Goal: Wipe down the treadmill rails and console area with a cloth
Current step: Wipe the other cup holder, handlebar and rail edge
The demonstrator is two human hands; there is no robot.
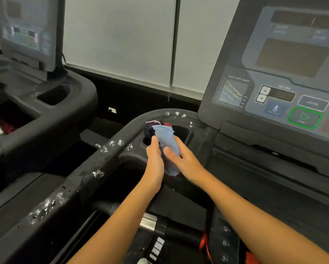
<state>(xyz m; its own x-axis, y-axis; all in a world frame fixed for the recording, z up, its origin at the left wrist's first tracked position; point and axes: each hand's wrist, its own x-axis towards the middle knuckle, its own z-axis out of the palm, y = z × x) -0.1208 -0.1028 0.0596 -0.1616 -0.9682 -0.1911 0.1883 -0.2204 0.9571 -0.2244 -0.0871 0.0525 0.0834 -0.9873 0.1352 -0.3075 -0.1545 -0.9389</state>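
Cloth (164,137): soft light-blue wad with dark and red folds, held over cup-holder recess (185,132), just beside curved rail (110,155). Left hand (155,159) and right hand (186,161) both grasp it, fingers (154,142) wrapped round bundle. Step, likely: gathering cloth into pad, rail wipe pending. Next move calls for firm flat press along rail. Rail: matte black, rounded, pitted, white flaky patches. Console (285,60): smooth, glossy, flat panel; light touch there.
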